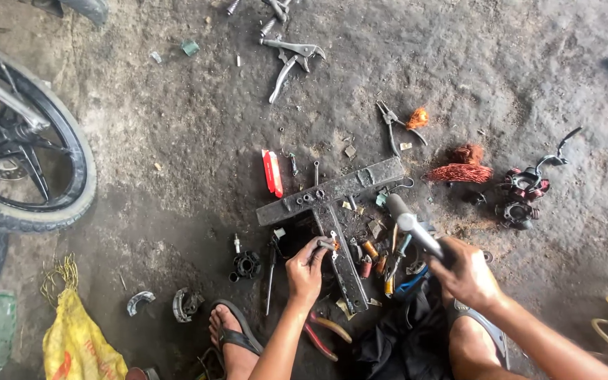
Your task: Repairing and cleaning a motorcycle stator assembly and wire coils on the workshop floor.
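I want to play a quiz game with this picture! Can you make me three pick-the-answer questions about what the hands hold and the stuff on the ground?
1. Where is the motorcycle wheel?
A. far left
B. far right
C. between the feet

2. What colour is the sack near the sandal?
A. blue
B. yellow
C. white

3. What is the right hand doing?
A. resting open
B. gripping a hammer
C. holding pliers

Answers:
1. A, the tyre fills the left edge.
2. B, it lies yellow at bottom left.
3. B, its fingers wrap the handle, with the head raised over the T-shaped metal bar, where the left hand pinches a small part.
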